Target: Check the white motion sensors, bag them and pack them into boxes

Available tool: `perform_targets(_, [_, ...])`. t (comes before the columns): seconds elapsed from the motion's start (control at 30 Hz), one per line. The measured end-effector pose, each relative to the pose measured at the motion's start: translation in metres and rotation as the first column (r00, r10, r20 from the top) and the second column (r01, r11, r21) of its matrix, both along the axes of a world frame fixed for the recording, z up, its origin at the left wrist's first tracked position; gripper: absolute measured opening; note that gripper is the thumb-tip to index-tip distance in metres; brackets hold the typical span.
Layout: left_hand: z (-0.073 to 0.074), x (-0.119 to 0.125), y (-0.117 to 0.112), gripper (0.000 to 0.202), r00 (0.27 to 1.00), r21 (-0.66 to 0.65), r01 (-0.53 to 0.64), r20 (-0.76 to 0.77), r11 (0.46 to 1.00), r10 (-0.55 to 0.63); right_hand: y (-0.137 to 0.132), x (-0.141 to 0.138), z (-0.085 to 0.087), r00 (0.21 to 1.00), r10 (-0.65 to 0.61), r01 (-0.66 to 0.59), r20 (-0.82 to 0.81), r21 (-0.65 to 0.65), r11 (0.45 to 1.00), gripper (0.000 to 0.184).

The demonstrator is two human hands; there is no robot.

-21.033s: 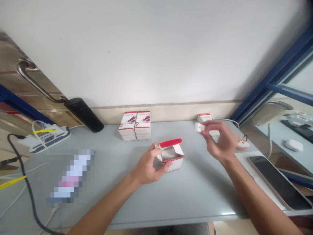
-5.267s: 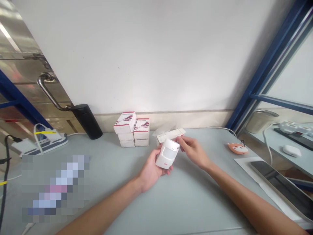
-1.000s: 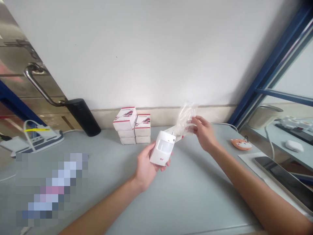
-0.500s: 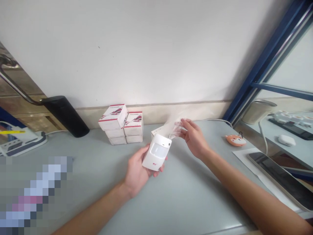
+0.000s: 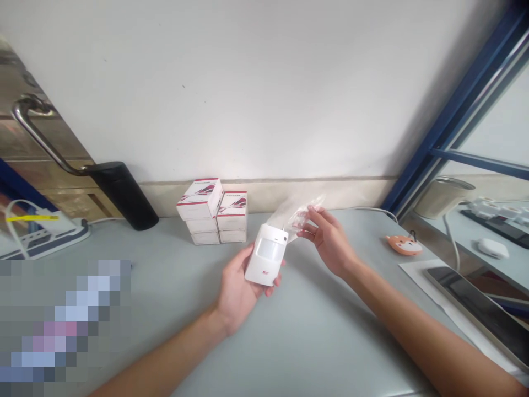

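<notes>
A white motion sensor (image 5: 265, 255) with a pale curved window and a small red mark on its face is held upright, leaning slightly. My left hand (image 5: 241, 286) is closed around its lower part from behind, with fingertips showing at its right edge. Behind the sensor's top spreads a clear, crinkled plastic bag (image 5: 303, 214). The fingers of my right hand (image 5: 328, 238) pinch the bag's right side. Whether the bag still touches the sensor I cannot tell.
Several small white-and-red boxes (image 5: 200, 199) stand stacked against the wall. A black cylinder (image 5: 126, 196) and a power strip (image 5: 45, 234) are at the left. On the right lie an orange animal-faced case (image 5: 404, 244) and a dark phone-like device (image 5: 475, 309) on white paper.
The view has shifted, so the scene sits slightly farther right. The bag has spread out behind the sensor's top, between it and my right fingers. Both hands keep their holds.
</notes>
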State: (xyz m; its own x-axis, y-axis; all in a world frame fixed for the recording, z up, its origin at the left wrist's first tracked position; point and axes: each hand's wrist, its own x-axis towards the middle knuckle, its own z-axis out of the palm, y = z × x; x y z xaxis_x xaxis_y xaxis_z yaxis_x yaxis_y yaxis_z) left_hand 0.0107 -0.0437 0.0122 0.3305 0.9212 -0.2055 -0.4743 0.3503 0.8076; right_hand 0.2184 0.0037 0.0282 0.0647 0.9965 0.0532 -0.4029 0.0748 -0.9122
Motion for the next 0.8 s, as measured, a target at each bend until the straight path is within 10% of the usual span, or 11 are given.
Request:
perform_targets(0.43, [0.005, 0.0, -0.003, 0.056, 0.989, 0.1, 0.15, -0.009, 0.984, -0.15, -0.016, -0.014, -0.004, 0.923, 0.376, -0.375, 0.085, -0.027, 0.927, 0.034])
perform_targets(0.8, [0.0, -0.006, 0.006, 0.052, 0.998, 0.113, 0.066, -0.016, 0.991, -0.064, -0.012, -0.016, -0.01, 0.906, 0.397, -0.401, 0.148, -0.007, 0.916, 0.042])
